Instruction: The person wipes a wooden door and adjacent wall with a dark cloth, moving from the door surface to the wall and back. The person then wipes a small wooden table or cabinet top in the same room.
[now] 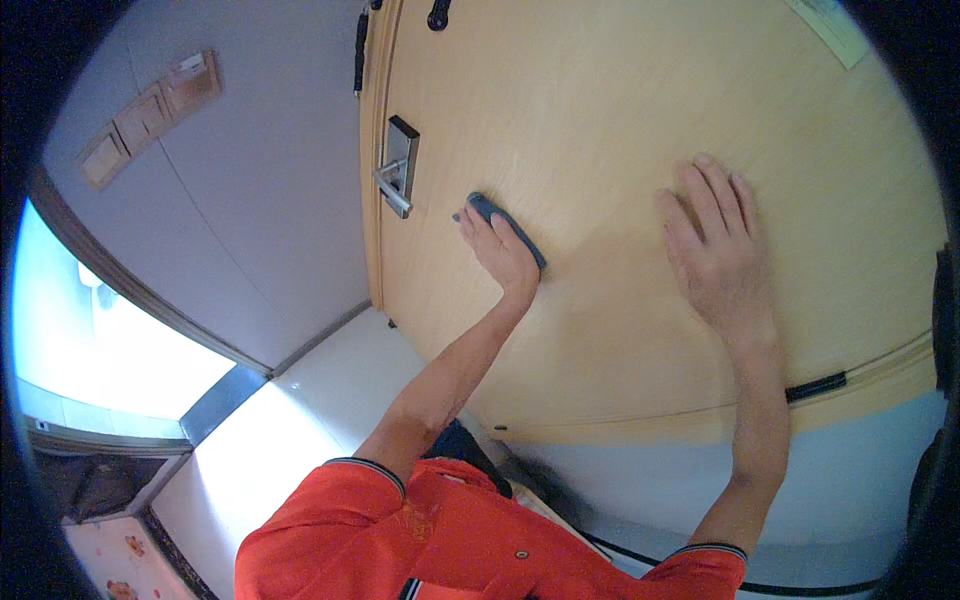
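A pale wooden door (600, 112) fills most of the view in front of me. My left hand (501, 246) presses a folded dark blue-grey cloth (517, 229) against the door, to the right of the metal lever handle (395, 191). Part of the cloth is hidden beneath my fingers and palm. Farther right, my right hand (716, 259) is empty, with its fingers apart. It is slightly blurred, and I cannot tell whether its palm touches the wood.
A black hinge (816, 388) lies beside my right forearm. Wall switches (146, 120) are on the grey wall at left, above a bright doorway (112, 337). A dark hook (438, 15) is on the door, and a yellowish paper (832, 34) is at upper right.
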Available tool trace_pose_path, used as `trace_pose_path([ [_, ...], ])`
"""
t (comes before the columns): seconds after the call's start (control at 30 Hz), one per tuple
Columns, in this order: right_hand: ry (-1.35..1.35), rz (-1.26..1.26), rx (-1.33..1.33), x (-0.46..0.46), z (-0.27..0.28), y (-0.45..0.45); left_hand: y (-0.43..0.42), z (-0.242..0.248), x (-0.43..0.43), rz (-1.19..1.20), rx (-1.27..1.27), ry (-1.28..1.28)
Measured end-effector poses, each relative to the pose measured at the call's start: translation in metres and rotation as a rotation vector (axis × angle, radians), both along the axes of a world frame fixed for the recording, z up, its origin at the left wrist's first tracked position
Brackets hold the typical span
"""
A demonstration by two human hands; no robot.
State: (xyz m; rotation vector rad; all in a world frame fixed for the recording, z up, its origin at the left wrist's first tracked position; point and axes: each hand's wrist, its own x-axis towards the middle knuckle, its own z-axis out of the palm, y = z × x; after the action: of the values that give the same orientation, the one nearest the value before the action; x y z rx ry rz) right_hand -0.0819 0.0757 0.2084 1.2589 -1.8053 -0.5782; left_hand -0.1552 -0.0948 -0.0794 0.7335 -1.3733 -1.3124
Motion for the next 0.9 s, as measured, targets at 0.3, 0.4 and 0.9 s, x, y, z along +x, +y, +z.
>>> trace_pose_path([
  [0.3,-0.09,-0.139,-0.12,0.01,-0.026,0.005,-0.038,0.129,-0.009,-0.022,-0.371,0.183],
  [0.4,-0.054,-0.147,-0.268,0.014,-0.055,-0.003,-0.047,0.18,-0.009,-0.013,-0.556,0.248],
  [0.9,-0.131,0.151,-0.74,-0.001,-0.12,-0.036,-0.093,0.237,-0.019,-0.066,-0.983,0.381],
])
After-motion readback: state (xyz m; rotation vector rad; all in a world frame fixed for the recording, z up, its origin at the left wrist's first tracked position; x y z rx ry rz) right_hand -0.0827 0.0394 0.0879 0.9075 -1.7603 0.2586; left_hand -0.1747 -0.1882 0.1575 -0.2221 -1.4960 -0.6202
